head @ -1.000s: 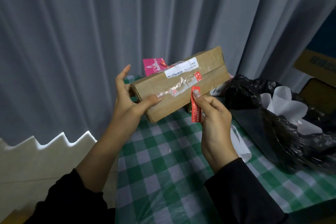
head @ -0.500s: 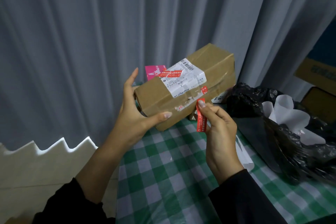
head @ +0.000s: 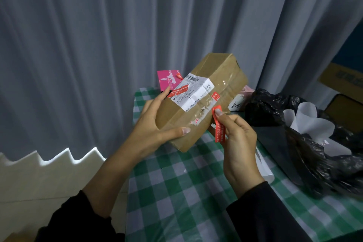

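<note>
two hands, left hand (head: 155,129), right hand (head: 238,143), one box (head: 220,76), one red strip (head: 219,128)

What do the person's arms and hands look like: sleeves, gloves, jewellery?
Left hand and right hand are bare: no gloves, rings or watch; longish nails. Long black sleeves: left sleeve pushed up the forearm, right sleeve down to the wrist.

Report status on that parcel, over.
Left hand grips cardboard box, held off the table. Right hand pinches red tape strip at the box's seam. Black bag lies right, clear of both hands.
</note>
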